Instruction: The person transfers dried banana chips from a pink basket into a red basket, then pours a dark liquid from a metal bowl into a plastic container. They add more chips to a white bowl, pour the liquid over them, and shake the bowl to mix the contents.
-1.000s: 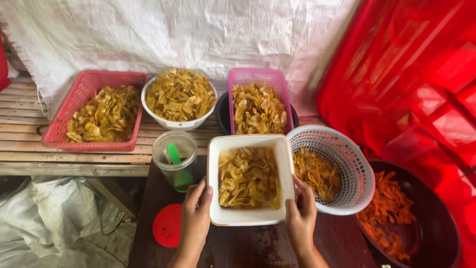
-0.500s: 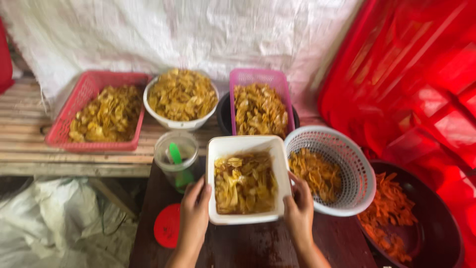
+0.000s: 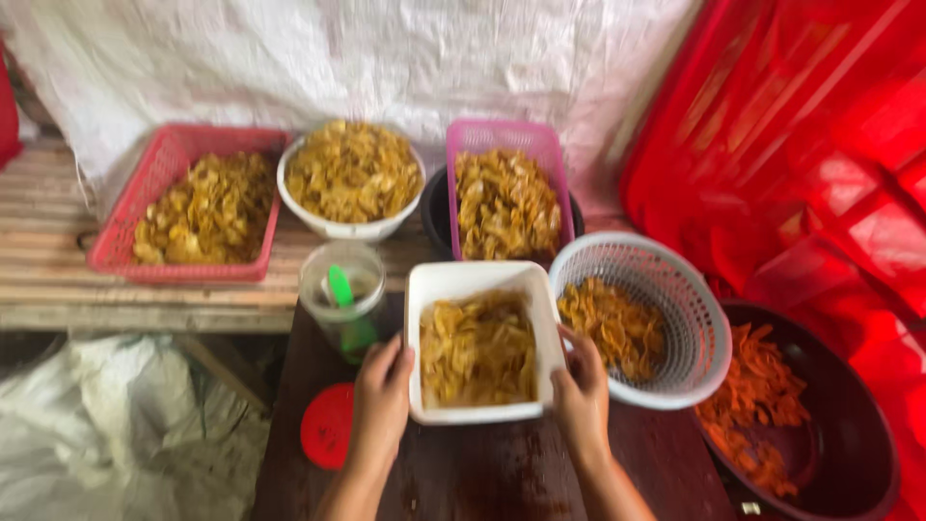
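Your left hand gripped the left wall of the square white plastic tub heaped with yellow chips, fingers closed on its rim, while your right hand clasped the right wall the same way. That tub sat at the lower centre of the frame on the dark wooden table. Just right of it, touching, lay the round white slotted basket of darker chips; at its left stood a clear plastic jar holding a green scoop, with a red round lid below. Farther up sat a pink rectangular basket, a white round bowl and a red rectangular basket, all filled with chips. At lower right was a dark round pan of orange strips.
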